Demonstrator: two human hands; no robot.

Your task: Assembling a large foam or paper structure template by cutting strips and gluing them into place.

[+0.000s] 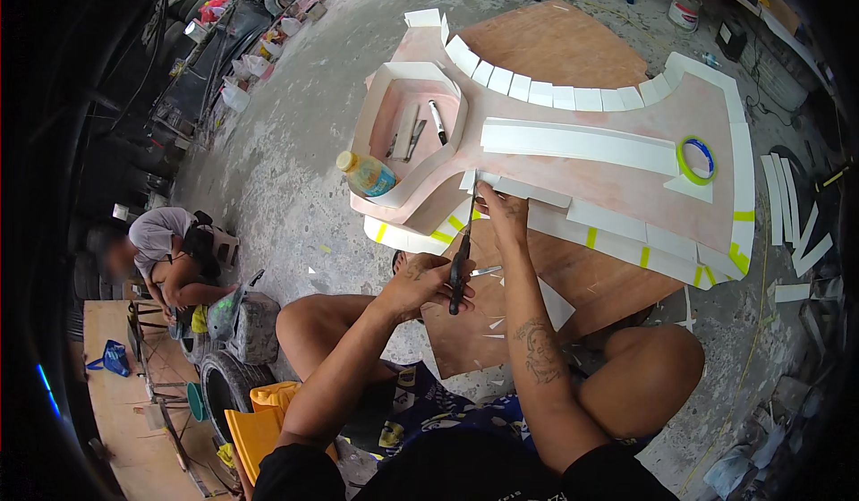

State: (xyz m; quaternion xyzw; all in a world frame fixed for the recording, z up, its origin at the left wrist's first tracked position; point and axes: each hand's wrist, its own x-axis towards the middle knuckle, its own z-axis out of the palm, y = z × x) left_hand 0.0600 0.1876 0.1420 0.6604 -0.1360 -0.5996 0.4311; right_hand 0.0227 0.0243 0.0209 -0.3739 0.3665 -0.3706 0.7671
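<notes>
My left hand [420, 284] is closed around the black handles of a pair of scissors [463, 259]. Their blades point away from me, with the tips at the left end of a white card strip [533, 190]. My right hand [506, 213] pinches that strip close to the blades. Both hands are over the near edge of a large pinkish moulded panel [617, 118]. White card pieces line the panel's edges, some fixed with yellow-green tape [743, 216]. A bottle of yellowish liquid [365, 173] and several pens [437, 122] lie in its recess. A tape roll [696, 160] rests toward the right.
Brown boards [555, 40] lie under the panel. A white card offcut [548, 304] is before my legs; card strips [780, 199] lie on the floor at right. A crouching person [170, 250] is at left, beyond a tyre [228, 380] and a yellow container [259, 429].
</notes>
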